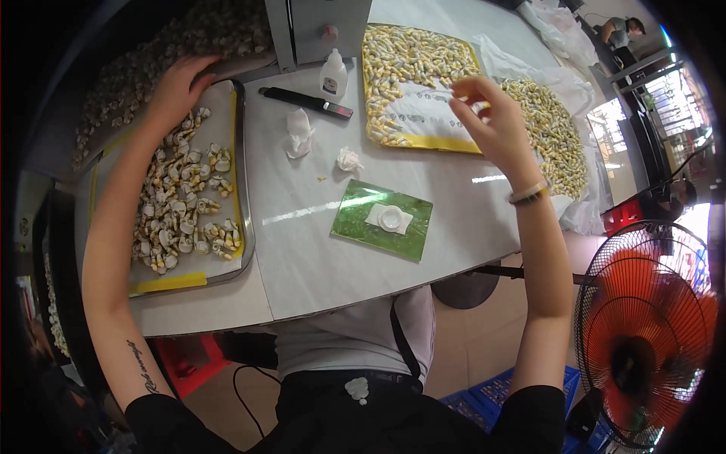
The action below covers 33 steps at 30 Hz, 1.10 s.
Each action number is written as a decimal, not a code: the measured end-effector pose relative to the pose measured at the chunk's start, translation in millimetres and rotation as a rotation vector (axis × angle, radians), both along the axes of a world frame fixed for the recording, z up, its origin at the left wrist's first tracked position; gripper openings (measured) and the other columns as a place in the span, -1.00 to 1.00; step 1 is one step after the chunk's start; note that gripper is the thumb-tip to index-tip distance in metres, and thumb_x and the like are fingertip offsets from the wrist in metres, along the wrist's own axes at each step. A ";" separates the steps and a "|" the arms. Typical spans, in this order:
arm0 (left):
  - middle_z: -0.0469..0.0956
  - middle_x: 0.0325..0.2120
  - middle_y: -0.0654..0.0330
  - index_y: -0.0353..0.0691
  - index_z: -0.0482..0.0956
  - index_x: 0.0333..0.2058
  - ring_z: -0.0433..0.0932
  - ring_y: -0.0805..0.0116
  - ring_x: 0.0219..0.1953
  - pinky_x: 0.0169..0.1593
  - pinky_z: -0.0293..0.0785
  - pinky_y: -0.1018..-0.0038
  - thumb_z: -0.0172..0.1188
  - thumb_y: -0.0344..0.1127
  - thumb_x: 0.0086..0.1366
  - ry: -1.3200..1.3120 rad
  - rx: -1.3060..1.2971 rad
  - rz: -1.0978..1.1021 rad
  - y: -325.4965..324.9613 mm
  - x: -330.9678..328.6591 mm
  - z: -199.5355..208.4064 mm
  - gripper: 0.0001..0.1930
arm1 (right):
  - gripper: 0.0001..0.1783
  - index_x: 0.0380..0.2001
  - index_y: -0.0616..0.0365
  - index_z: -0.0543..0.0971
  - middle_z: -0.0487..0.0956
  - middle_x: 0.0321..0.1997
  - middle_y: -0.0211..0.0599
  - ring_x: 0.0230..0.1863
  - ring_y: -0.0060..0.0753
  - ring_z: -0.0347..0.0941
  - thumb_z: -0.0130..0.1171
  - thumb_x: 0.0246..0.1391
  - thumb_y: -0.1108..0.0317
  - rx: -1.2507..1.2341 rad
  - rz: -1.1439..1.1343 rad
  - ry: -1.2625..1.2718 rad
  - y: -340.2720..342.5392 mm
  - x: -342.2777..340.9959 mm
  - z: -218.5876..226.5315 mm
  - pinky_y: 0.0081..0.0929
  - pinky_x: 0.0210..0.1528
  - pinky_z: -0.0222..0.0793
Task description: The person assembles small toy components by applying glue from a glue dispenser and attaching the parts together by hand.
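My left hand reaches to the back left, at the edge of a dark heap of small white pieces, its fingers stretched out and apart. Below that arm lies a tray edged with yellow tape, holding many small white-and-yellow figures. Over the right side of another yellow-edged tray, my right hand is raised with thumb and fingertips brought close together. Whatever those fingertips hold, if anything, is too small to make out. Rows of slim yellow-and-grey pieces cover much of this tray.
A green glass-like plate carries a small white round cap. Beyond it are crumpled tissues, a black-handled cutter and a white squeeze bottle. More yellow pieces lie on plastic at right. A fan stands at lower right.
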<state>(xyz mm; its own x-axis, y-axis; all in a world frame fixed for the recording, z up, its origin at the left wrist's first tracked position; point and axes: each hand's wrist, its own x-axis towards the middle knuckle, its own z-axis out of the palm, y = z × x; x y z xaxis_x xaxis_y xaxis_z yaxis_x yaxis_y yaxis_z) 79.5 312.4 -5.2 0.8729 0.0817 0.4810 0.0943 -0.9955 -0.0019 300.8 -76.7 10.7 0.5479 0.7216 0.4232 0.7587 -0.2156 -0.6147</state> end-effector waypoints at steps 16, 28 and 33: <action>0.51 -0.48 -0.05 -0.33 0.43 -0.30 0.51 0.01 -0.40 -0.31 0.40 0.27 0.14 -0.43 0.08 -0.085 -0.269 0.217 35.5 19.9 -27.9 -0.81 | -0.87 -0.50 0.28 0.30 0.44 -0.55 0.01 -0.40 0.04 0.40 0.00 -0.06 0.46 -0.133 -0.174 -0.293 17.2 35.7 -31.3 -0.17 -0.33 0.29; 0.34 -0.57 0.33 -0.27 0.43 -0.19 0.33 0.60 -0.50 -0.39 0.25 0.62 -0.12 -0.26 0.35 -0.300 -1.040 -0.026 -44.9 -31.2 29.4 -0.77 | -0.95 -0.45 0.19 0.50 0.51 -0.50 -0.19 -0.47 -0.30 0.45 0.11 -0.04 0.47 0.030 0.000 0.012 -23.5 -2.0 0.8 -0.44 -0.42 0.34; 0.28 -0.63 0.26 -0.29 0.36 -0.23 0.29 0.53 -0.64 -0.54 0.25 0.64 -0.13 -0.23 0.33 -0.216 -1.179 -0.253 -185.6 -126.2 53.3 -0.77 | -0.92 -0.40 0.21 0.53 0.52 -0.51 -0.36 -0.55 -0.59 0.38 0.17 -0.04 0.51 0.119 0.209 0.175 -52.4 -57.2 10.2 -0.62 -0.49 0.29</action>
